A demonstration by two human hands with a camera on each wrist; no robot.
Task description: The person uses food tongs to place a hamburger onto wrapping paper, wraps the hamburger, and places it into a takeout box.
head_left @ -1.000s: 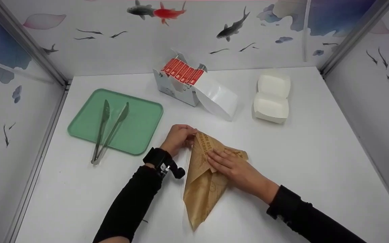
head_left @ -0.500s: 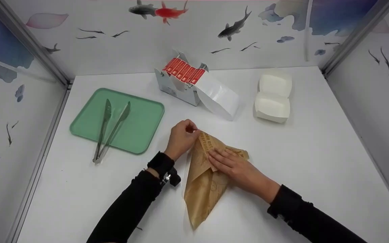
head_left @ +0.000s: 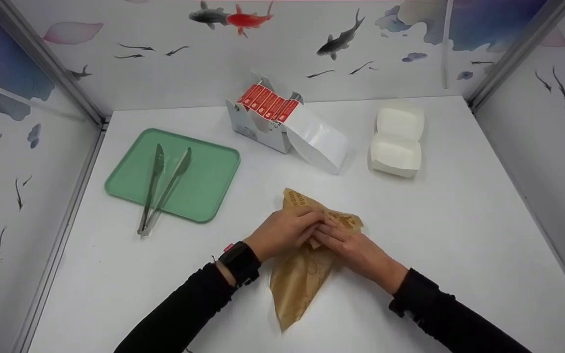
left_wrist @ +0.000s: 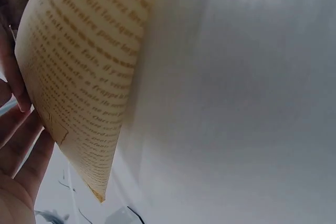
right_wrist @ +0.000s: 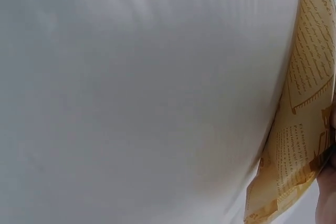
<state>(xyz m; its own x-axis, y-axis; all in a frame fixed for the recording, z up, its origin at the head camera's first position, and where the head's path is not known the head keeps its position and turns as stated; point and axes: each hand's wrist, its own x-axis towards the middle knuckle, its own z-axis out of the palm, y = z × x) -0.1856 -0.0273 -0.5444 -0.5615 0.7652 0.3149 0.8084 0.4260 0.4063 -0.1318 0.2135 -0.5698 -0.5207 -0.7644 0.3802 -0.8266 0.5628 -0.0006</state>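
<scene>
A brown printed paper wrapper (head_left: 290, 294) lies folded on the white table in front of me, pointed at its near end. My right hand (head_left: 358, 252) rests on its upper part with the fingers laid out over the folds. From the other side my left hand (head_left: 285, 233) reaches across the paper, and its fingertips meet those of the right hand. In the left wrist view, a printed side of the wrapper (left_wrist: 84, 72) slopes down beside the fingers. The right wrist view shows its other side (right_wrist: 307, 93). Whatever the paper may enclose is hidden.
Silver tongs (head_left: 152, 186) lie across a green tray (head_left: 209, 181) at the left. A metal dispenser (head_left: 260, 135) with red labels (head_left: 268, 103) and a curling white strip (head_left: 319, 142) stands at the back. An open white clamshell box (head_left: 397, 147) sits at the back right.
My left hand has left the wrapper's upper left corner and moved right and nearer, onto the paper's middle against the right hand. The right hand has stayed in place.
</scene>
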